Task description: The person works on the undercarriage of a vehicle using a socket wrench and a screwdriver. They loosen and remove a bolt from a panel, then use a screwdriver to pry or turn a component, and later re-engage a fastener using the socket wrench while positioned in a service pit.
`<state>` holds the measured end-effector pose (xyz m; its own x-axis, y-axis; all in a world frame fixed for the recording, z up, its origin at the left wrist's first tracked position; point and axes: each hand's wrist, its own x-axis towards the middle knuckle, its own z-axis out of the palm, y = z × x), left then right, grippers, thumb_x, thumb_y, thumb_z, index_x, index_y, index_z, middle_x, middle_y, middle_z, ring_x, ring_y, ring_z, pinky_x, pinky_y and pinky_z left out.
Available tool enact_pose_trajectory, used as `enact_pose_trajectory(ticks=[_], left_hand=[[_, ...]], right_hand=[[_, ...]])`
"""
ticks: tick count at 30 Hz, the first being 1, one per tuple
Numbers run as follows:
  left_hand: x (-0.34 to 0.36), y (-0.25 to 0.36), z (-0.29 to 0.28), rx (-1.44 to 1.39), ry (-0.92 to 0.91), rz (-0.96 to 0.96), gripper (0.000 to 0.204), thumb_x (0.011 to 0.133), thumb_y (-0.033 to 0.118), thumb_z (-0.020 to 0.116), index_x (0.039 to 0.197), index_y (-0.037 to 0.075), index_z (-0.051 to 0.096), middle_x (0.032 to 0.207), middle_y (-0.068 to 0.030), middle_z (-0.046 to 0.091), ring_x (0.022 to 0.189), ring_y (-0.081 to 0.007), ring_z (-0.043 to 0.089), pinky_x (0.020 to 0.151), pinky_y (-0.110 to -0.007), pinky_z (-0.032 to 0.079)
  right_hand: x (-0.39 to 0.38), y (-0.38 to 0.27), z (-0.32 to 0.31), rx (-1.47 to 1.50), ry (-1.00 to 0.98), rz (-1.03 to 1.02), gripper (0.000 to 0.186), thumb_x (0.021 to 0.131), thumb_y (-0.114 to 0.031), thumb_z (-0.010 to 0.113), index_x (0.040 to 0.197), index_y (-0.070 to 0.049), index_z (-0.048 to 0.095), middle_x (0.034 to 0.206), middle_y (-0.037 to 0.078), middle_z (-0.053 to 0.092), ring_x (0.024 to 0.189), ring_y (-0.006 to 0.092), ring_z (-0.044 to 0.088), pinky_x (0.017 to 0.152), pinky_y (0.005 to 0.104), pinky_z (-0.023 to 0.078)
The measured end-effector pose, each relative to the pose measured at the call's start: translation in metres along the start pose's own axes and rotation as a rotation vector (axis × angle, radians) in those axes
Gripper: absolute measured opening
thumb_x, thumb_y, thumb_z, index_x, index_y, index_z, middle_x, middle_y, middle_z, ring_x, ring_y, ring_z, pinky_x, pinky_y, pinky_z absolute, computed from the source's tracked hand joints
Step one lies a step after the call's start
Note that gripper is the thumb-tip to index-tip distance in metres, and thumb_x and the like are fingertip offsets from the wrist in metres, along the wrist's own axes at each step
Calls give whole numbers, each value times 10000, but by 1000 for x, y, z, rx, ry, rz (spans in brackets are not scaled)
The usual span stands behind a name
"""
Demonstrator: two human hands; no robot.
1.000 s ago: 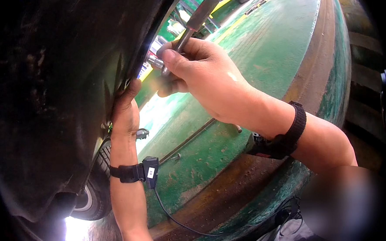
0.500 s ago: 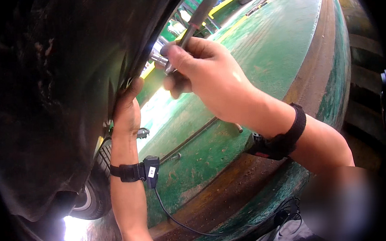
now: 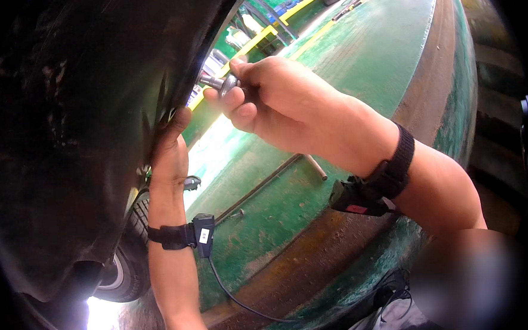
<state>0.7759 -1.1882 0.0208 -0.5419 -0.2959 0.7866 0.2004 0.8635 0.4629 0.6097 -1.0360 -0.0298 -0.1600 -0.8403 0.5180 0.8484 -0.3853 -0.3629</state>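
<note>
Above and left of me hangs a large dark panel (image 3: 89,132), apparently a vehicle's underside cover. My right hand (image 3: 284,98) is closed around a ratchet wrench (image 3: 229,84) beside the panel's edge. The wrench's shiny round head and a short socket (image 3: 210,80) point left toward that edge; its handle is hidden by the hand. The socket's tip is not clear against the panel. My left hand (image 3: 170,152) reaches up against the panel's edge below the ratchet. Its thumb shows, while the other fingers are hidden by the panel.
A bent metal bar (image 3: 262,189) lies on the green surface (image 3: 361,82) under my arms. A tyre (image 3: 132,276) stands at lower left. Farther off are a yellow-edged bench (image 3: 303,7) and a rusty brown rim (image 3: 305,270). A cable (image 3: 229,292) trails from my left wrist.
The ratchet's dark handle, which stuck up above my right hand, has swung out of sight behind it. My right hand has turned and shifted slightly left; my left hand stays at the panel.
</note>
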Motion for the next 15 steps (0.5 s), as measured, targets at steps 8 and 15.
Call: enact_pose_trajectory(ticks=[8,15], left_hand=[[6,-10,-2,-138,-30,38,742,815,262,799,1416,1,451,1466,-58,444,1385,-203,329,1191,-353,136],[1,2,7,-160,1,-30,742,810,259,801,1417,9,454,1474,-55,442,1384,-204,335,1192,-359,139]], right_hand=[[-2,4,-7,-293,-95,-255,151,1036,-110,380,1116,14,410,928,162,587,717,203,652,624,264,591],[9,3,-18,-39,-145,27,186,1043,-134,393,1132,29,405,932,165,608,658,191,645,619,285,599]])
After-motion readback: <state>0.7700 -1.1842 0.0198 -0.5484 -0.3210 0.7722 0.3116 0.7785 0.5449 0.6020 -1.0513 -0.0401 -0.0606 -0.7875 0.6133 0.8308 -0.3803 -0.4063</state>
